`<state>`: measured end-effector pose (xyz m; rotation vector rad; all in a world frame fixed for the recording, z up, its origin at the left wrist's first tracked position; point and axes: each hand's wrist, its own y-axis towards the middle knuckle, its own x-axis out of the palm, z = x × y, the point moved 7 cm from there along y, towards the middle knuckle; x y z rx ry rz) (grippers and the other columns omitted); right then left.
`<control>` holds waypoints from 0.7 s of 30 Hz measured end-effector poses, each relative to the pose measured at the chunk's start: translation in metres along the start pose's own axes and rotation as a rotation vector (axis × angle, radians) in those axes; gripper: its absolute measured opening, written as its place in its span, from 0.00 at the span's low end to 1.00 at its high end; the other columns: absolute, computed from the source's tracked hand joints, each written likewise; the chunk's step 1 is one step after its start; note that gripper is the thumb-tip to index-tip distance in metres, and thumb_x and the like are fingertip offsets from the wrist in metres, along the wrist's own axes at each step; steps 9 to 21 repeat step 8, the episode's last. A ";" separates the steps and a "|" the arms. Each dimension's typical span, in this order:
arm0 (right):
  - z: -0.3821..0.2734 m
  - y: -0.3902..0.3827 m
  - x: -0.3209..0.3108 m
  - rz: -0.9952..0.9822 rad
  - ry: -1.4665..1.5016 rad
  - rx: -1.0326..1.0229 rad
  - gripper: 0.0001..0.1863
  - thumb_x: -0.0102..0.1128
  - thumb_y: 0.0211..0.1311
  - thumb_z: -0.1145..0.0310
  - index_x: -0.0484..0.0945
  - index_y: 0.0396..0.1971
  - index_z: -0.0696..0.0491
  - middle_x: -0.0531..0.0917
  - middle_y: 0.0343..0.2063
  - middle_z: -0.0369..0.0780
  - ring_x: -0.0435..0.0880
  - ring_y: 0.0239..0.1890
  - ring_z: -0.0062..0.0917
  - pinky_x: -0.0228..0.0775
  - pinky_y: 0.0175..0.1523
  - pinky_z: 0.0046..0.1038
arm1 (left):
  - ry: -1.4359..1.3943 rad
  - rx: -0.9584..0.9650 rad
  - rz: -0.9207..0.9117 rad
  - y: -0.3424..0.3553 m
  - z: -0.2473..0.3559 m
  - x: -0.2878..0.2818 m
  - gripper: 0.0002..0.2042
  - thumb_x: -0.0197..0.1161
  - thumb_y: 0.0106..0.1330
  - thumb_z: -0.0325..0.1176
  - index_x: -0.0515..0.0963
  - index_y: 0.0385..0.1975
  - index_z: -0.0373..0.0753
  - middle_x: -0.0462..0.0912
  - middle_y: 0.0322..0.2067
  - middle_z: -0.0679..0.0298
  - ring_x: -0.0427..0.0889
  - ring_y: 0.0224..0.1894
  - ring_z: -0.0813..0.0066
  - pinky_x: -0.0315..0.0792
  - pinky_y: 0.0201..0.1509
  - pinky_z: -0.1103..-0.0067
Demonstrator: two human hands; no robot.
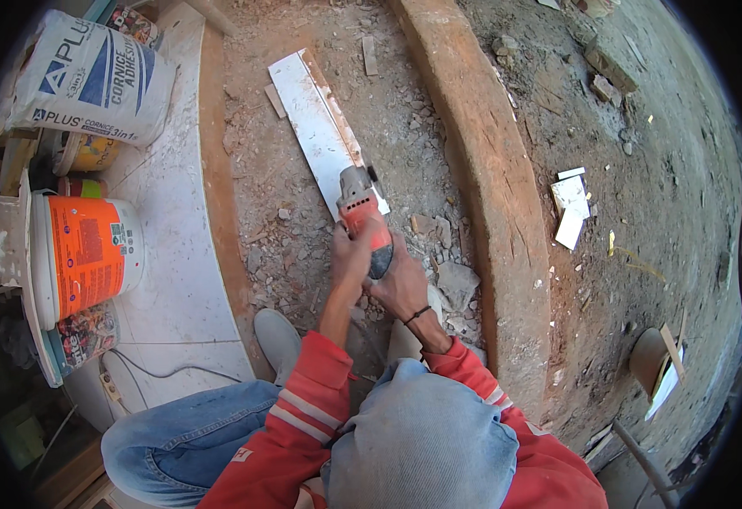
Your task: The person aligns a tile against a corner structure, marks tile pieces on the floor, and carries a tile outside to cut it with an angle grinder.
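A red and grey angle grinder [359, 204] is gripped in both my hands, its grey head pointing away from me. My left hand [351, 254] wraps round the body behind the head. Lower down, my right hand [403, 284] closes round the dark rear end; a dark band circles that wrist. The grinder's head lies over the near end of a long white tile strip [307, 119] resting on the rubble. Its dark disc side sits along the strip's right edge, where a brownish line runs lengthwise. Whether the disc touches the tile I cannot tell.
Left, a white tiled ledge [171, 254] bears an adhesive bag [99, 81] and an orange-labelled bucket [91, 254]. A power cable [176, 371] and socket strip [110, 388] lie near my left knee. A raised kerb [481, 170] runs along the right, with tile offcuts [570, 208] beyond it.
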<state>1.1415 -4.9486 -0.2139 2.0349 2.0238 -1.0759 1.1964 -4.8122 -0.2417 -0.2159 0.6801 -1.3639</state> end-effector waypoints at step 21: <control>-0.007 -0.001 -0.051 0.196 0.217 -0.144 0.47 0.76 0.46 0.62 0.64 0.69 0.50 0.88 0.43 0.55 0.90 0.45 0.50 0.81 0.54 0.48 | 0.479 0.223 0.402 0.095 -0.015 -0.042 0.30 0.63 0.74 0.56 0.76 0.61 0.35 0.83 0.57 0.50 0.81 0.60 0.54 0.72 0.67 0.60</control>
